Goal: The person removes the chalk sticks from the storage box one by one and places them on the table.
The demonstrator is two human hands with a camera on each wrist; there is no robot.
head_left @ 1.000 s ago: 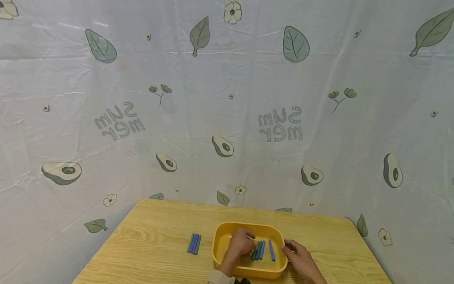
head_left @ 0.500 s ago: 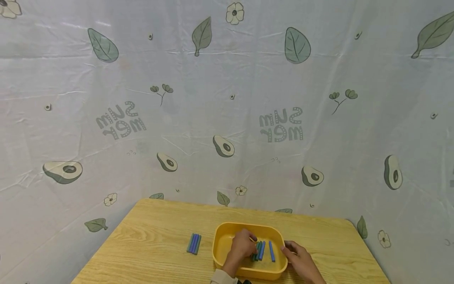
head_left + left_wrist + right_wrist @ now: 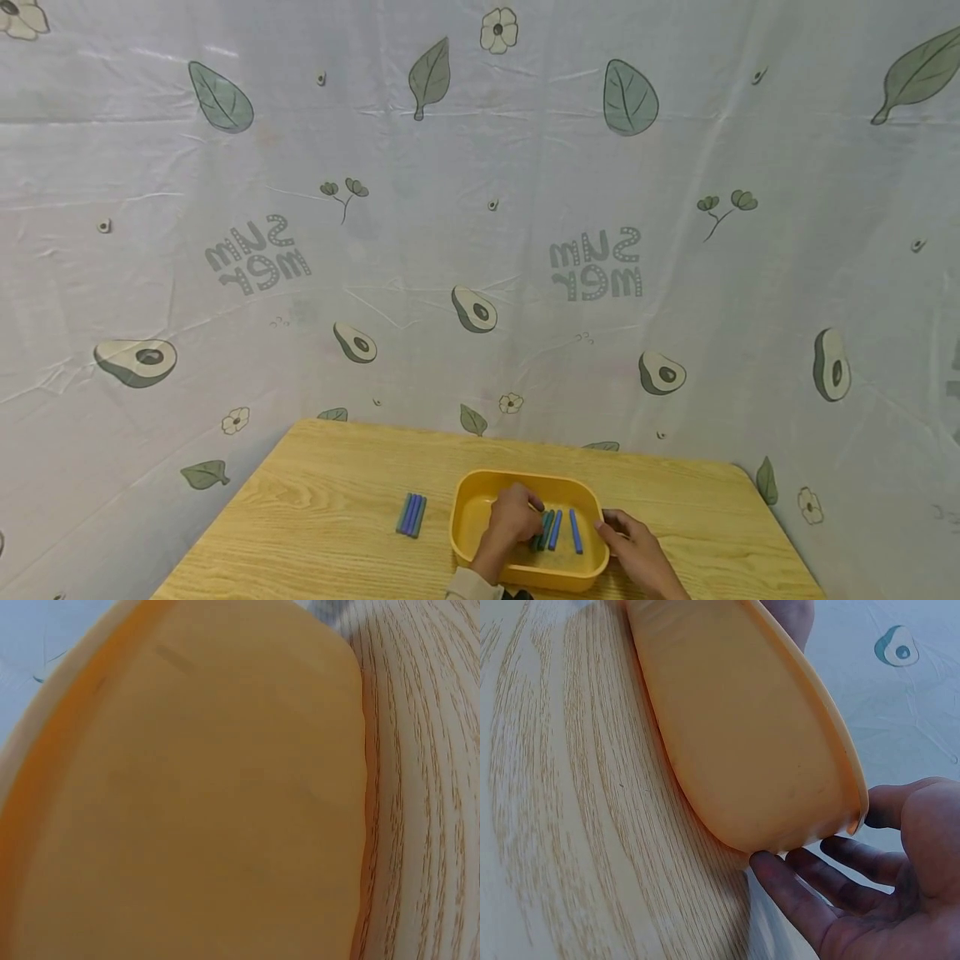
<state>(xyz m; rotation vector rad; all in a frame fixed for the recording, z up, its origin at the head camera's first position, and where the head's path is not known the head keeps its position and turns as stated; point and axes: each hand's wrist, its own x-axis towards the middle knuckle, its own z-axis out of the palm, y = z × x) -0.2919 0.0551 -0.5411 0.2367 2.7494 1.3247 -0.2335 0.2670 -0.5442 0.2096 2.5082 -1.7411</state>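
Observation:
In the head view my left hand [image 3: 513, 515] reaches down into a yellow plastic tray [image 3: 468, 483], fingers bent at a dark green stick [image 3: 535, 543] that they partly cover. Just right of it lie another dark green stick [image 3: 547, 530] and a blue stick [image 3: 555, 531]. A second blue stick [image 3: 576, 532] lies apart, nearer the tray's right wall. My right hand [image 3: 636, 546] grips that end of the tray. In the right wrist view its thumb is at the rim and its fingertips [image 3: 763, 862] press the outer wall.
On the wooden table [image 3: 337, 492], left of the tray, a row of blue-violet and grey-green sticks [image 3: 411, 515] lies side by side. A pale printed curtain [image 3: 420, 367] hangs behind the table's far edge. The left wrist view is mostly filled by the tray's outer wall [image 3: 225, 787].
The left hand has shifted slightly right among the sticks, and a gap between the green stick and the neighbouring blue one has widened. The right hand and tray stay in place.

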